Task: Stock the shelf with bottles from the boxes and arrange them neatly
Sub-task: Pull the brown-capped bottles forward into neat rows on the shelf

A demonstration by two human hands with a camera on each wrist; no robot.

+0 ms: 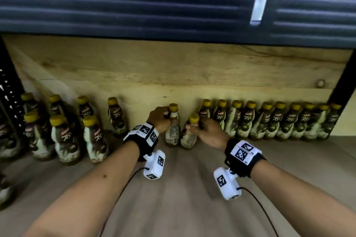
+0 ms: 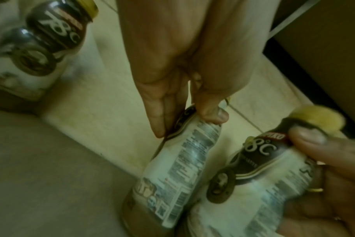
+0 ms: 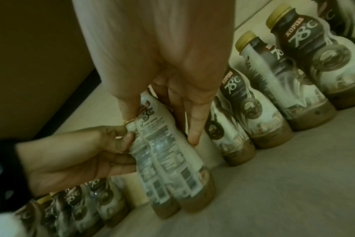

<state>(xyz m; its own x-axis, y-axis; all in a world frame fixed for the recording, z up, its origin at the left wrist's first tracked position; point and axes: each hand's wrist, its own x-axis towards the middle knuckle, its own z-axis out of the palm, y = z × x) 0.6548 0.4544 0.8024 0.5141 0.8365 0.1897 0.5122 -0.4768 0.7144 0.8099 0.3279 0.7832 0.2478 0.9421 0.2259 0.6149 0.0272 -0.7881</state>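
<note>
Grip: left hand [image 1: 158, 119] curls round neck of one bottle [image 1: 172, 131], right hand [image 1: 209, 133] round its neighbour [image 1: 189, 134] | both upright, touching, mid-shelf [image 1: 192, 188] | likely closing gap in far row [image 1: 269, 121].

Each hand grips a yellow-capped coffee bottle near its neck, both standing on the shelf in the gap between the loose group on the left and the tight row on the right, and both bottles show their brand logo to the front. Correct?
Not quite. The left hand grips a bottle turned to show its printed information panel, as the left wrist view confirms. The right hand and its bottle fit your description.
</note>
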